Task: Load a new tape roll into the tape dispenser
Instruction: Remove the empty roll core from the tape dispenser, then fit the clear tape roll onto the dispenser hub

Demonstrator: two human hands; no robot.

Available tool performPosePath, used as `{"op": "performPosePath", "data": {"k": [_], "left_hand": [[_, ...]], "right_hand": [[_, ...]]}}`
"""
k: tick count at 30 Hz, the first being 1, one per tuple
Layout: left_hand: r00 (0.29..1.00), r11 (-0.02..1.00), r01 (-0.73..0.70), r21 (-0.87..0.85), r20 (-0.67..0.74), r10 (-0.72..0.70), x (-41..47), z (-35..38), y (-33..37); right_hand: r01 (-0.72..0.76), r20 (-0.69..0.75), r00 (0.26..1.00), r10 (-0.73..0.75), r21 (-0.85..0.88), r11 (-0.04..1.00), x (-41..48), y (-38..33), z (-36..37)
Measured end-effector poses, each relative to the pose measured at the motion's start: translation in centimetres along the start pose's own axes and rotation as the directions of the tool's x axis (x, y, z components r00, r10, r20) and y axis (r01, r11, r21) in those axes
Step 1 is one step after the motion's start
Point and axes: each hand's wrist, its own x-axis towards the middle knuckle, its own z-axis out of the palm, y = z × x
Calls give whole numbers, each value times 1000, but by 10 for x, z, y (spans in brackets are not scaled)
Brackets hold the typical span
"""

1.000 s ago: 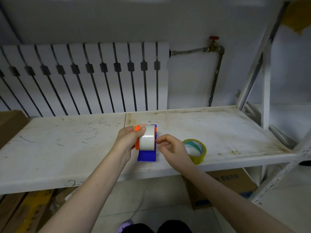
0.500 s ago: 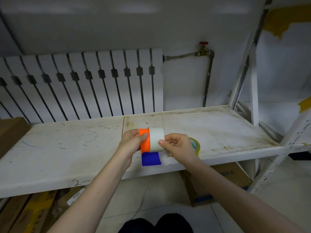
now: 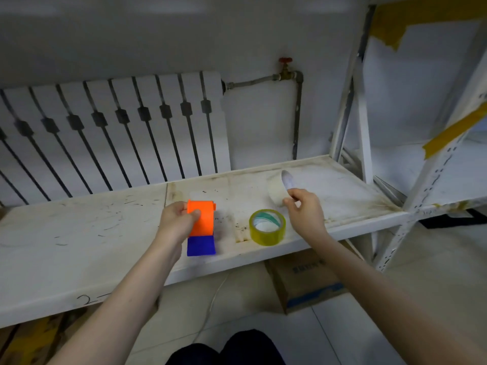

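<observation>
Pulled clear of the dispenser point(image 3: 200, 224) since half a second ago: the pale spent roll point(image 3: 277, 190), which sat on the orange hub then, now held up and off to the right, well apart from the dispenser and above the rear right part of the shelf point(image 3: 79, 233). Right hand point(image 3: 305, 210) pinching that roll at its lower rim between thumb and fingertips, remaining fingers loosely curled; roll blurred, so how much tape is left on it cannot be told — looks near empty. Left hand point(image 3: 175, 222) closed around the left side of the dispenser's orange body, thumb on its front face, keeping it upright near the front edge of the shelf at about the middle; blue base showing below the orange part, close to or over the front edge. Hub side faces right and reads as bare. Yellow-tinted tape roll point(image 3: 267, 227) lying flat on the shelf near the front edge, between the dispenser and the right hand, touching neither. Judged stage: old roll off, new one not yet picked up — roughly the halfway mark. Likely next: set the pale roll down toward the rear right, then take the yellow roll and seat it on the hub. Unwinding direction cannot be read from here.
</observation>
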Motion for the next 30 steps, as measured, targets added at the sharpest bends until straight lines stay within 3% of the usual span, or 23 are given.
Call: {"op": "performPosePath", "data": {"k": [4,15,19,21,24,27,30], "left_hand": [[999,999,6,33,54,-8,0,8,-10],[996,1000,-2,-8,86,2,3,22,-12],[997,999,10,-36,72,-8,7,25,-13],[998,998,22,-55,65,-19,9,27,-12],[998,997,32,-77,61,-27,11,28,-12],[998,995,31,-98,55,-26,11,26,-12],[998,993,42,-113,53,-36,9,22,-12]], "right_hand": [[-62,-3,998,64,-292,954,10,39,-10],[-122,103,974,199,-503,856,22,81,-4],[-5,34,999,23,-474,881,17,70,6],[107,103,992,-74,-372,922,12,55,15],[173,285,953,-107,-219,960,0,32,28],[287,422,893,-156,-267,920,-9,23,37],[389,468,864,-184,-390,834,-14,22,45]]}}
